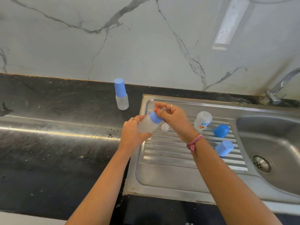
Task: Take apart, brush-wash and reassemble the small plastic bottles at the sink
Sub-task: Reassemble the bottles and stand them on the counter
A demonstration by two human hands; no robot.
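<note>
My left hand (131, 135) grips the body of a small clear plastic bottle (146, 126), held tilted over the left edge of the drainboard. My right hand (172, 118) holds its blue collar (155, 117) and the clear teat at the top between thumb and fingers. An assembled bottle with a blue cap (121, 95) stands upright on the black counter. On the drainboard lie a clear bottle body with a printed label (203, 121), a blue collar (221, 131), a blue cap (224, 148) and a small clear part (165, 127).
The steel sink (276, 143) has a ribbed drainboard (170, 151) on the left and a basin with a drain (261, 164) on the right. A tap (280, 88) stands at the back right. The black counter (56, 127) runs along a marble wall.
</note>
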